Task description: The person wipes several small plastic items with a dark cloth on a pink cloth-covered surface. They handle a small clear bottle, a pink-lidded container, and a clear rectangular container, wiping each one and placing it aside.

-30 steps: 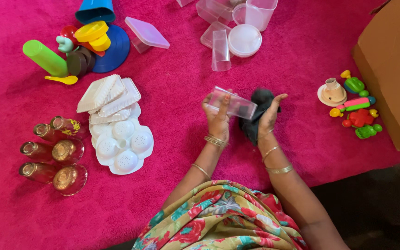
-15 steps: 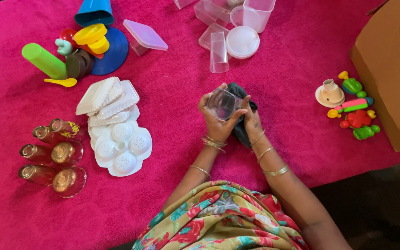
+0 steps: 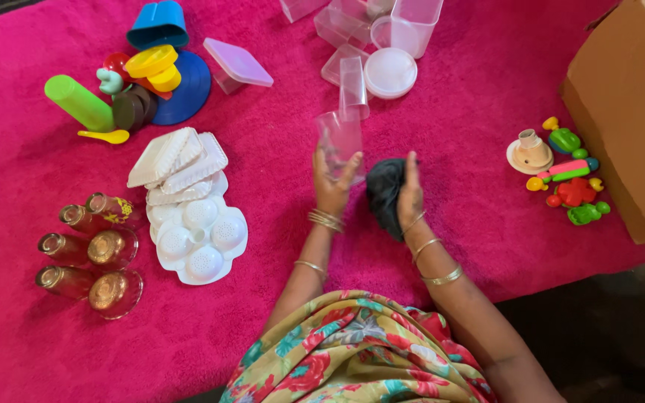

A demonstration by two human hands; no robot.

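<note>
My left hand [image 3: 331, 185] grips a clear plastic container [image 3: 340, 143], held upright above the pink carpet [image 3: 442, 112] with its open end pointing away from me. My right hand [image 3: 410, 194] is just to its right, closed on a dark crumpled cloth [image 3: 384, 192] that rests against the carpet. The two hands are a little apart. Gold bangles sit on both wrists.
More clear plastic containers [image 3: 353, 83] and a round white lid [image 3: 391, 72] lie beyond my hands. White trays [image 3: 188, 201] and several amber glasses [image 3: 87, 250] are at left, colourful plastic cups [image 3: 132, 71] at upper left, small toys [image 3: 565, 172] and a cardboard box [image 3: 628, 112] at right.
The container was tilted on its side, then turned with its mouth towards me against the cloth. Now my left hand has lifted it upright, away from the cloth.
</note>
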